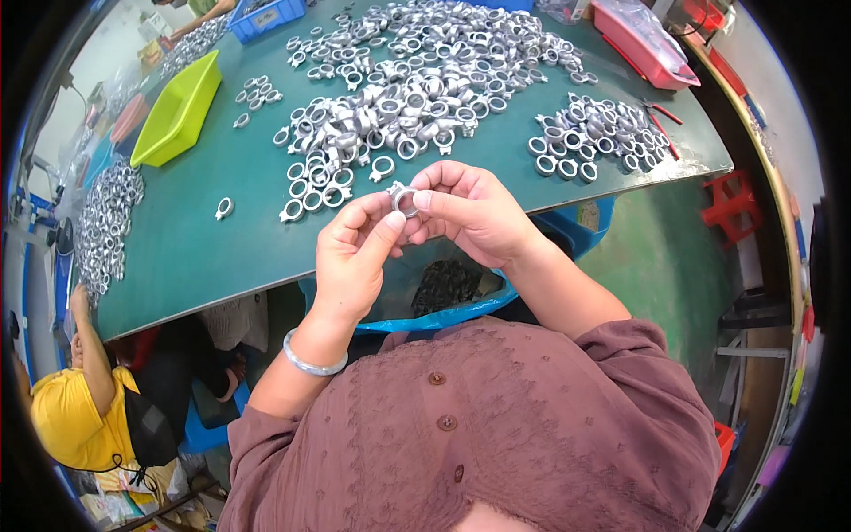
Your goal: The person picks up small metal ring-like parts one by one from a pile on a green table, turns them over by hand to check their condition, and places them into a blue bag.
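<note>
Between both hands, just in front of the table's near edge, is a silver metal ring with a small lug on its rim. My left hand pinches it from the left with thumb and fingers; my right hand grips its other side, the thumb on the rim. Beyond them a big heap of similar metal rings spreads over the green table. A smaller pile of rings lies to the right. One single ring lies apart on the left.
Red-handled pliers lie beside the right pile. A yellow-green tray stands at the left, a pink tray at the far right, a blue bin at the back. Below my hands hangs a blue-rimmed container. A person in yellow sits at the left.
</note>
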A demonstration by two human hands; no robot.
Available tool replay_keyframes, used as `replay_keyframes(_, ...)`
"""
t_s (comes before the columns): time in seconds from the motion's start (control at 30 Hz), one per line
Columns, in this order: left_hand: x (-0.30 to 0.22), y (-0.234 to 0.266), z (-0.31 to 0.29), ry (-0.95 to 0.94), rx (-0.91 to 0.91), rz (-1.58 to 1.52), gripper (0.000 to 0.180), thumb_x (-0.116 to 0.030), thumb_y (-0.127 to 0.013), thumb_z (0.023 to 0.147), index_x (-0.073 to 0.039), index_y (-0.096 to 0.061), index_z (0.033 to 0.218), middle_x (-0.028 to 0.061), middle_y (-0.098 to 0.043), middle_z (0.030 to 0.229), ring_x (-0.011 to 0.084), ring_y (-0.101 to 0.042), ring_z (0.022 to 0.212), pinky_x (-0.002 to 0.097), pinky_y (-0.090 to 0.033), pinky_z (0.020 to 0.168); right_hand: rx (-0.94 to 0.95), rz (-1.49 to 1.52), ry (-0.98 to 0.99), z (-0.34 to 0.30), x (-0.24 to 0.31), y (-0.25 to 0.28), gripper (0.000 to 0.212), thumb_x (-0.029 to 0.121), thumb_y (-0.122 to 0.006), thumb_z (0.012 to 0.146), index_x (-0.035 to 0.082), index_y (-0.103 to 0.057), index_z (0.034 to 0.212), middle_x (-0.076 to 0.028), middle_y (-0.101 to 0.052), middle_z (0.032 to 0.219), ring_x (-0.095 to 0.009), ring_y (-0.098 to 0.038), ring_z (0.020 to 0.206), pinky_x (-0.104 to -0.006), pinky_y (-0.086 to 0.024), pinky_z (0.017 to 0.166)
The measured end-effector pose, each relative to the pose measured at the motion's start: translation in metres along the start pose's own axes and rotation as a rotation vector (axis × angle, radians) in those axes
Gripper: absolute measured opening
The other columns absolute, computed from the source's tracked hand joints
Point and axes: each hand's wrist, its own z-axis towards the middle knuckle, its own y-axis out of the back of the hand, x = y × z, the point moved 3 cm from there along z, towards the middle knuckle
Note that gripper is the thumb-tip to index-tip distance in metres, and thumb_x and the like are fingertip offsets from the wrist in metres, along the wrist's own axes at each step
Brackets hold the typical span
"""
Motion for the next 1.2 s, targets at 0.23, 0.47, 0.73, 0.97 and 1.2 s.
replay_keyframes(0.23,0.006,0.012,-0.003,0.065,-0.052,-0.043,0.018,-0.011,-0.054,0.089,-0.002,-0.06,0.103,0.0027,-0.062,0.081,0.0083,-0.055,0.066,0.0208,-0.043,0.058,0.013,-0.021,-0.037,0.002,-0.011,0.003,0.014,0.009,-0.059,0.085,-0.001,-0.056,0.094,-0.008,-0.061,0.083,-0.013,-0.06,0.071,-0.0244,-0.051,0.063)
replay_keyframes(0.47,0.004,0.013,-0.003,0.113,-0.036,-0.132,0.019,-0.013,-0.052,0.091,-0.001,-0.06,0.102,0.0041,-0.061,0.082,0.0102,-0.055,0.066,0.0225,-0.045,0.059,0.071,0.037,-0.08,0.001,-0.017,0.007,0.013,0.009,-0.057,0.087,0.0,-0.056,0.096,-0.008,-0.061,0.088,-0.014,-0.059,0.074,-0.0257,-0.05,0.064)
replay_keyframes(0.73,0.001,0.014,-0.006,0.13,-0.025,-0.18,0.022,-0.01,-0.048,0.092,0.001,-0.057,0.108,0.0068,-0.062,0.087,0.011,-0.057,0.071,0.0233,-0.047,0.064,0.083,0.119,-0.076,0.0,-0.02,0.006,0.013,0.009,-0.056,0.087,0.001,-0.056,0.096,-0.007,-0.061,0.089,-0.014,-0.059,0.075,-0.0258,-0.05,0.065)
replay_keyframes(0.97,0.004,0.013,-0.008,0.137,-0.058,-0.164,0.021,-0.008,-0.051,0.09,0.001,-0.057,0.108,0.0068,-0.062,0.086,0.0113,-0.056,0.069,0.0228,-0.046,0.062,0.106,0.155,-0.06,-0.001,-0.023,0.005,0.012,0.008,-0.055,0.087,0.0,-0.056,0.096,-0.009,-0.061,0.089,-0.015,-0.06,0.076,-0.0257,-0.05,0.067)
replay_keyframes(1.2,0.005,0.015,-0.007,0.166,-0.058,-0.146,0.02,-0.009,-0.052,0.089,0.0,-0.058,0.106,0.005,-0.062,0.084,0.0094,-0.055,0.067,0.0218,-0.045,0.061,0.094,0.186,-0.092,-0.002,-0.024,0.006,0.015,0.008,-0.053,0.089,-0.003,-0.056,0.098,-0.012,-0.061,0.092,-0.017,-0.062,0.077,-0.0279,-0.052,0.072)
